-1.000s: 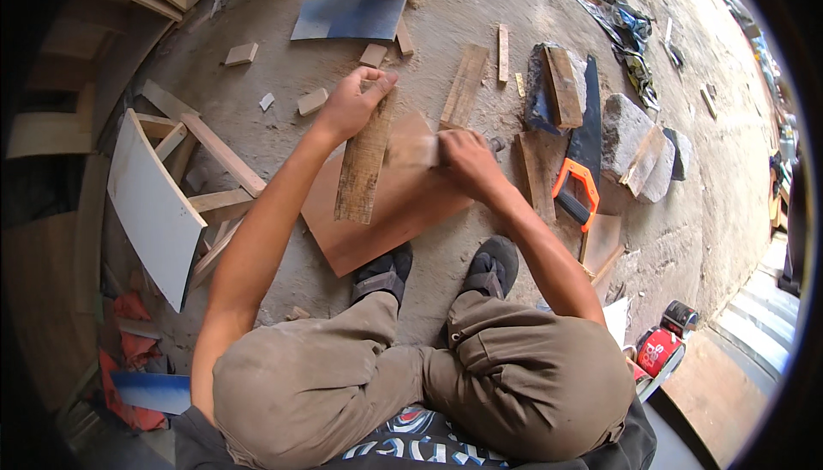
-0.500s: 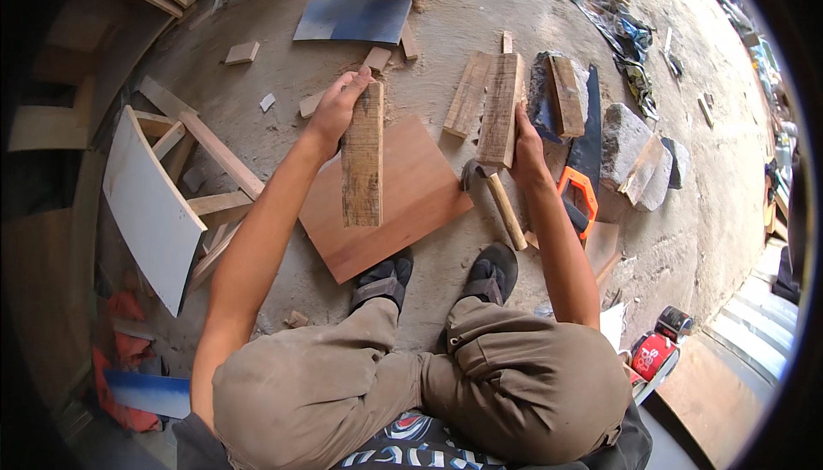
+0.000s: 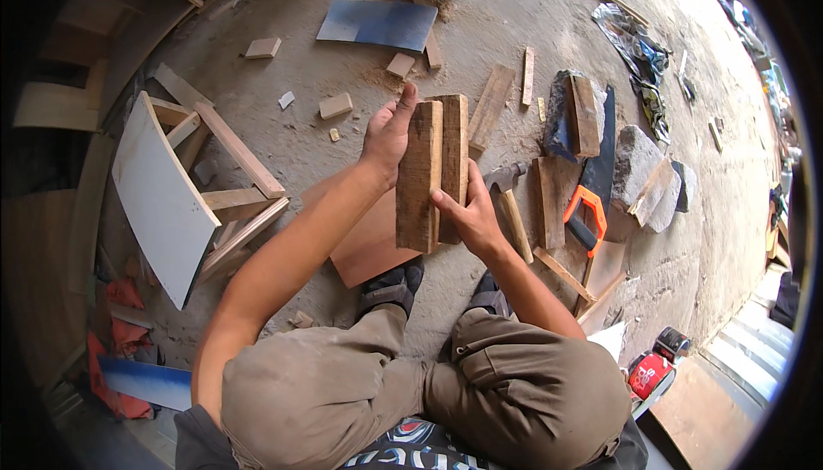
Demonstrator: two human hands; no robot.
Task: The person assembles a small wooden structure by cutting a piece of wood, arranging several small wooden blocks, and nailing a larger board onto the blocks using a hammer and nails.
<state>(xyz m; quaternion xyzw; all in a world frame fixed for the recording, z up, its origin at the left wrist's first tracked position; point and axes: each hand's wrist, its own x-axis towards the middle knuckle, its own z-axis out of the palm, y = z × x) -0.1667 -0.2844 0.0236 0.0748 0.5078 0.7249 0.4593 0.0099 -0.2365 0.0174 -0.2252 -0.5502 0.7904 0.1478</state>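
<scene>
Two rough wooden boards point(image 3: 433, 171) are up off the floor point(image 3: 480, 33), held side by side and upright in front of the squatting person. The left hand point(image 3: 390, 131) wraps the upper left edge of the nearer board, thumb up along the wood and fingers curled behind it. The right hand point(image 3: 467, 213) clamps the lower right side of the pair, thumb pressed on the front face, fingers behind. Both hands are closed on the wood, and the boards touch each other along their long edges.

Beneath them a flat brown panel point(image 3: 369, 243) lies on the floor, just ahead of the two dark shoes point(image 3: 390, 286). Just right of the right hand rests a hammer point(image 3: 507, 200), head pointing away from the person. Farther right, a handsaw with an orange handle point(image 3: 590, 187) lies across scrap planks and stones. To the left sits a white panel on a wooden frame point(image 3: 167, 200). Toward the far side of the floor lies a blue sheet point(image 3: 377, 26), with small wood offcuts point(image 3: 336, 105) scattered around it. At the lower right edge, a red power tool point(image 3: 651, 374) shows.
</scene>
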